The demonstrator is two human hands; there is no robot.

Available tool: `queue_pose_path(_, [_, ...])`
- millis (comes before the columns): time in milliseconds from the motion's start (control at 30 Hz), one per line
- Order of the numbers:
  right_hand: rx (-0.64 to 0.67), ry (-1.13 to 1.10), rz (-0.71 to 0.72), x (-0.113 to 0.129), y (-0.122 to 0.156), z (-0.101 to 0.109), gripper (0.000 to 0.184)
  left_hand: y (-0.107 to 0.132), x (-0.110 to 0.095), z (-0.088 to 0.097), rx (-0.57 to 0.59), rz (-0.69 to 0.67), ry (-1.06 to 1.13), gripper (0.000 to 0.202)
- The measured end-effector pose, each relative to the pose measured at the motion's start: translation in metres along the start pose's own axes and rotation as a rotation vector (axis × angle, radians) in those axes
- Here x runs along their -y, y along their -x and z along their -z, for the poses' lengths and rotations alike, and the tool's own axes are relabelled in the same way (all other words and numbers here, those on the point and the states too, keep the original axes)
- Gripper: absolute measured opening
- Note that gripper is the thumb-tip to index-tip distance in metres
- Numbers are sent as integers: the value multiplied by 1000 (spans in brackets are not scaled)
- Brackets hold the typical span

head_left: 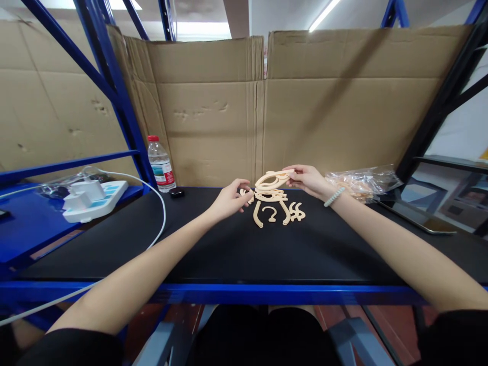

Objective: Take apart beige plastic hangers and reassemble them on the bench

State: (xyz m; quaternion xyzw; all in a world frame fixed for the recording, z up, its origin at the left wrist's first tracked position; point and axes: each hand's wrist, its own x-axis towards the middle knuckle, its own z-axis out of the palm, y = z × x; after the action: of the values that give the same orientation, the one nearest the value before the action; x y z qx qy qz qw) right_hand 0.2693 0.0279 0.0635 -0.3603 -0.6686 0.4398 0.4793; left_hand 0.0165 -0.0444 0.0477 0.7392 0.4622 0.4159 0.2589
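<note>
A pile of thin tan curved pieces (pixel 271 195) lies on the black shelf top (pixel 236 249), with several loose hooked pieces (pixel 284 212) in front of it. My right hand (pixel 309 180) grips a curved tan ring piece (pixel 274 179) and holds it just above the pile. My left hand (pixel 231 199) sits left of the pile, its fingers curled round a small tan piece (pixel 246 194). A pale bead bracelet (pixel 334 196) is on my right wrist.
A water bottle (pixel 161 164) with a red cap stands at the back left beside a small black object (pixel 177 192). A white power strip (pixel 93 199) with a cable lies on the blue shelf at left. A crumpled clear bag (pixel 362 183) and a tablet (pixel 415 216) lie at right. Cardboard walls stand behind.
</note>
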Motion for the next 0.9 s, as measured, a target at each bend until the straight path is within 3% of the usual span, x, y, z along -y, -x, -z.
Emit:
queue_pose_path(67, [125,-26,11,10,22,-10,20,3,-6,-3,63,86,163,43])
queue_pose_path(167, [236,-40,23,17,48,-26,19,9,-13,-7,215,109,223,47])
queue_pose_path(300, [257,-28,31,17,65,-42,18,17,-17,-13,420,0,197,49])
queue_pose_path(367, [242,-38,43,16,67,-45,20,20,-18,-17,461,-28,189,47])
queue_pose_path(567, [292,-47,-31,13,66,-32,28,20,-15,-20,418,-26,154,36])
queue_pose_path(733, [476,137,-126,9,67,-20,37,17,-12,-19,290,-42,143,35])
queue_pose_path(800, [541,224,-97,9,69,-22,29,15,-10,-18,220,-60,164,34])
queue_pose_path(900, [514,362,48,10,73,-30,19,14,-10,-16,155,-115,177,34])
